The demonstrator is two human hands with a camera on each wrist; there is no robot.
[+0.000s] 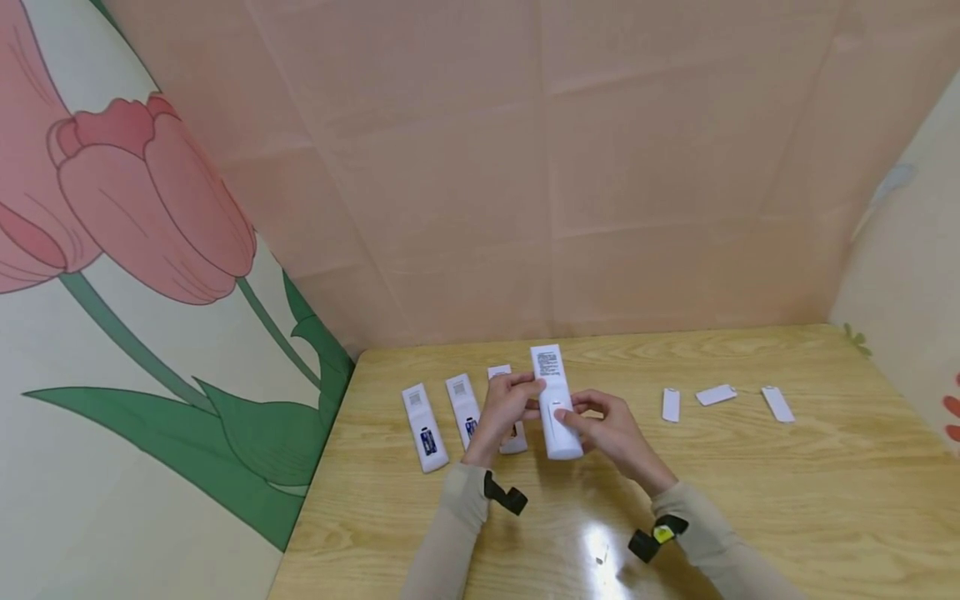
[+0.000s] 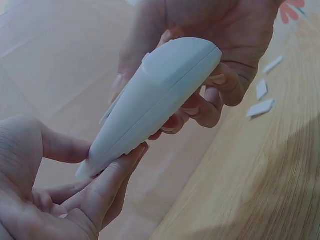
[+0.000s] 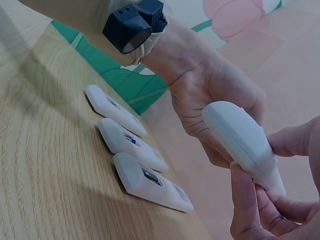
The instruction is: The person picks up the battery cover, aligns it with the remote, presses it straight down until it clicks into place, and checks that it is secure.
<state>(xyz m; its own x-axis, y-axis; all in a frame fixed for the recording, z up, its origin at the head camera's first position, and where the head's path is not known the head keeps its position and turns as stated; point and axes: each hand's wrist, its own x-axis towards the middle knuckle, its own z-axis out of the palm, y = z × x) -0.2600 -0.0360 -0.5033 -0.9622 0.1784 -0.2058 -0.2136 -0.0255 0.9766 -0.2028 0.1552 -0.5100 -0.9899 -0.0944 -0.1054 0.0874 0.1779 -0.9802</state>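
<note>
Both hands hold a white remote control (image 1: 553, 387) above the table, its printed back facing up. My left hand (image 1: 508, 407) grips its left side, thumb on the back and fingers underneath in the left wrist view. On the other side, my right hand (image 1: 611, 427) has its thumb on the battery cover (image 2: 110, 109) and fingers beneath the remote. That cover stands slightly proud of the casing at one edge. Three more white remotes (image 1: 424, 433) lie side by side to the left, backs up, with uncovered battery compartments; blue batteries (image 1: 428, 441) show in the leftmost.
Three loose white battery covers (image 1: 671, 406) lie spread out on the right of the wooden table (image 1: 840, 500). A pink cloth (image 1: 465, 208) hangs along the table's back edge. A wall with painted tulips (image 1: 150, 200) stands at the left.
</note>
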